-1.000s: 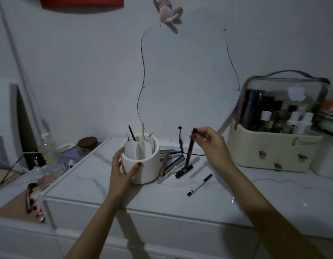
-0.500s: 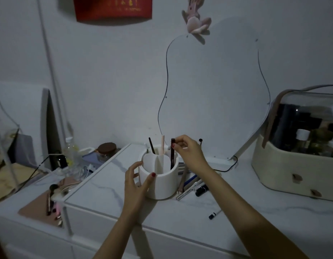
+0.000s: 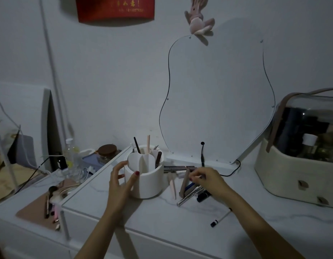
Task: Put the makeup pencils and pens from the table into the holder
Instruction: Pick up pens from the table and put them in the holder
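Note:
A white round holder [image 3: 143,181] with dividers stands on the white table [image 3: 180,221]. A dark pencil [image 3: 136,145], a pink pencil [image 3: 148,143] and a dark brown pen [image 3: 158,159] stick out of it. My left hand [image 3: 118,186] grips the holder's left side, thumb on its front. Right of the holder lies a pile of pens and pencils [image 3: 190,192], with a pink pencil [image 3: 172,186] beside it. My right hand [image 3: 210,181] is down on this pile, and its fingertips pinch a thin pen. A lone black-tipped pen [image 3: 220,218] lies nearer the front edge.
A curved mirror [image 3: 218,101] leans on the wall behind, with more pens [image 3: 178,167] and a black cable [image 3: 231,172] at its foot. A cream cosmetic case [image 3: 285,176] stands at the right. A lower shelf [image 3: 36,212] at the left holds brushes, a bottle and a jar.
My right hand let the dark brown pen go in the holder, then dropped right to the pile on the table. My left hand stayed on the holder.

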